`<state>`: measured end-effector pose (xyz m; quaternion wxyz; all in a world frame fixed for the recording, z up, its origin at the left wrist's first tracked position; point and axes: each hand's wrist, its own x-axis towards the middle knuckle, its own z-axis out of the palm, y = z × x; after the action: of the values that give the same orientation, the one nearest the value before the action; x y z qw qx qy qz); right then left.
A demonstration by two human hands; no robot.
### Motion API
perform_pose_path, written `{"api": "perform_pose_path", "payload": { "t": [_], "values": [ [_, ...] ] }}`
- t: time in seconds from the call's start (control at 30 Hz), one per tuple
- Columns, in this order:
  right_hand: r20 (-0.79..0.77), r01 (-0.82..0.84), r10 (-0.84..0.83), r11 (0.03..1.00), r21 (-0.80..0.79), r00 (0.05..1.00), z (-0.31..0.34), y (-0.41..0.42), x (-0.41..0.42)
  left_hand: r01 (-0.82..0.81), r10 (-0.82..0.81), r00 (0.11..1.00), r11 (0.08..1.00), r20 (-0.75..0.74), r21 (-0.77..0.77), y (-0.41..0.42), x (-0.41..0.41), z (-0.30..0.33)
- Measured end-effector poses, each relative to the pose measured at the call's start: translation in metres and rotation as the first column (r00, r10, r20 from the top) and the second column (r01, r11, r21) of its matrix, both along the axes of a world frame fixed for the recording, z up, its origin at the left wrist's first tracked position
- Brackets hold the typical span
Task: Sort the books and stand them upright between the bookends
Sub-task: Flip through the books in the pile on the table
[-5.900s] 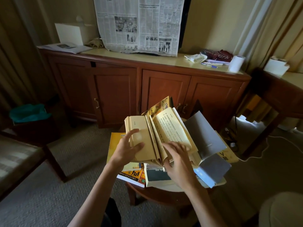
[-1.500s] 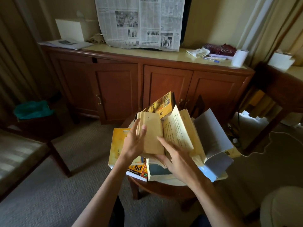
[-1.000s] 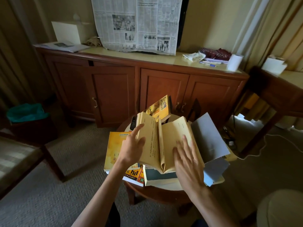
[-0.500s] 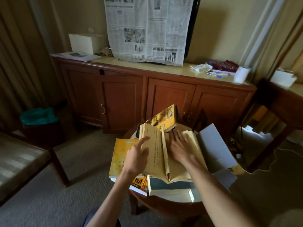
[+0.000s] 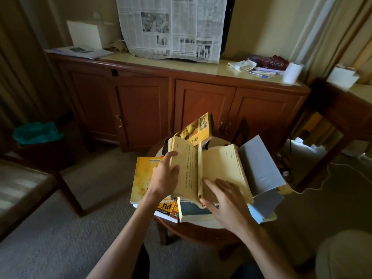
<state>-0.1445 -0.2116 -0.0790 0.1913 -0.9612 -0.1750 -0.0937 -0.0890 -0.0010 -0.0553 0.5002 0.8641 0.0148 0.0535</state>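
Observation:
An open yellowed book (image 5: 219,168) lies on top of a pile of books on a small round table (image 5: 193,230). My left hand (image 5: 166,178) holds its left block of pages, thumb on the page edge. My right hand (image 5: 223,198) rests with spread fingers on the lower right page. A single leaf stands upright at the spine. Under it lie a yellow book (image 5: 143,176), an orange-covered book (image 5: 167,208), a blue-grey book (image 5: 193,211) and a grey book with its cover raised (image 5: 259,166). A yellow illustrated book (image 5: 196,129) leans behind. A dark bookend (image 5: 242,129) stands at the table's far side.
A wooden sideboard (image 5: 173,101) with a hanging newspaper (image 5: 173,27) stands behind the table. A chair (image 5: 24,186) is to the left, a bin with a teal bag (image 5: 38,133) beyond it. A desk (image 5: 342,101) and a cable are at right.
My right hand slid from the upper right page down toward me to the lower right page. The book lies more widely open. My left hand stayed on the left pages.

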Motion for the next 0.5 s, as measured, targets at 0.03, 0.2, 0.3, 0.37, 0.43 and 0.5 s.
{"api": "perform_pose_path", "payload": {
  "t": [0.03, 0.2, 0.3, 0.37, 0.43, 0.5],
  "values": [
    [0.038, -0.016, 0.016, 1.000, 0.000, 0.999, 0.000, 0.002, 0.000, 0.003, -0.003, 1.000, 1.000, -0.003, 0.004, 0.000, 0.000, 0.000],
    [0.091, 0.022, -0.027, 0.998, 0.056, 0.996, -0.003, 0.008, -0.001, 0.031, -0.031, 1.000, 0.999, -0.001, 0.044, 0.001, 0.000, 0.002],
    [0.177, 0.151, -0.199, 0.956, 0.253, 0.964, -0.010, 0.012, -0.005, 0.050, -0.049, 0.999, 0.998, -0.009, 0.048, 0.002, 0.002, 0.002],
    [0.192, 0.212, -0.311, 0.888, 0.408, 0.931, -0.014, 0.014, -0.009, 0.054, -0.054, 0.998, 0.997, -0.013, 0.051, 0.003, 0.003, 0.003],
    [0.232, 0.310, -0.418, 0.868, 0.388, 0.879, -0.017, 0.012, -0.009, 0.060, -0.060, 0.998, 0.997, -0.014, 0.047, 0.005, 0.002, 0.003],
    [0.289, 0.363, -0.389, 0.921, 0.142, 0.875, -0.016, 0.007, -0.005, 0.062, -0.062, 0.998, 0.997, -0.013, 0.041, 0.005, 0.001, 0.002]
  ]
}}
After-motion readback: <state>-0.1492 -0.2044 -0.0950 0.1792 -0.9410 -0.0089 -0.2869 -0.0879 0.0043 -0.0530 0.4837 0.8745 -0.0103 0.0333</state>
